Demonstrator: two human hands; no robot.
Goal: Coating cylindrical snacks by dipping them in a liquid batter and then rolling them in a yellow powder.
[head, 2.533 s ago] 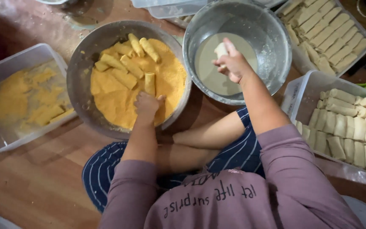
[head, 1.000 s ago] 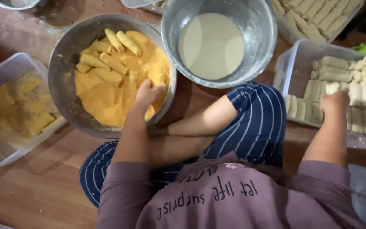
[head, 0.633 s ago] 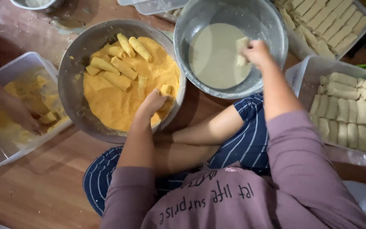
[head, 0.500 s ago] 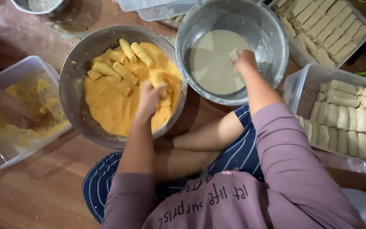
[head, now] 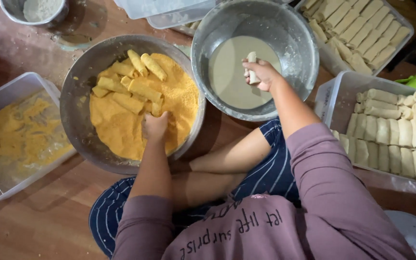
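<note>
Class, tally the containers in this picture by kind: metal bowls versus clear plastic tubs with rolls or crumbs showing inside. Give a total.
Metal bowls: 3 – crumb bowl, batter bowl, flour bowl
Plastic tubs: 4 – crumb tub, near roll tub, far roll tub, top tub
Total: 7

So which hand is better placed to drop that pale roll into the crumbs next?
The right hand, probably: it already holds the pale roll over the batter bowl. The left hand is down in the crumbs.

I sit on the wooden floor (head: 39,212); two metal bowls (head: 80,125) and plastic tubs (head: 20,91) rest on it around me.
</note>
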